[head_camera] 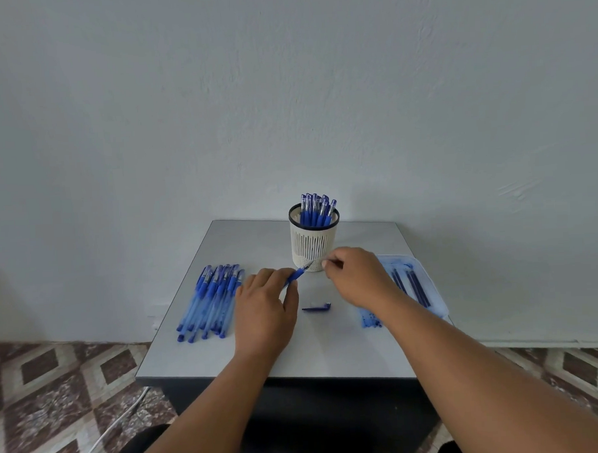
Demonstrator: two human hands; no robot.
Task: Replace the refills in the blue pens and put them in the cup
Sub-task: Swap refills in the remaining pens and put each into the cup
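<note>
pen barrel (294, 276) clamped in left hand (265, 305) grip, just before the cup (314, 241) | long axis up-right toward right hand (356, 278); thin refill (313, 262) pinched there, judged in line for sliding | cap (316, 307) loose on worktop (330, 348)

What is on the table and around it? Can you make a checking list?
Surface: grey table, bare in front.
Job's things: cup with blue pens inside; pile of pens at left; tray with refills at right; pen cap lying in the middle.
Clutter: nothing seen.
Hands: left hand grips a pen barrel; right hand pinches its refill.
Cables: white cable on the floor.
Surroundings: plain wall, patterned floor tiles.
</note>
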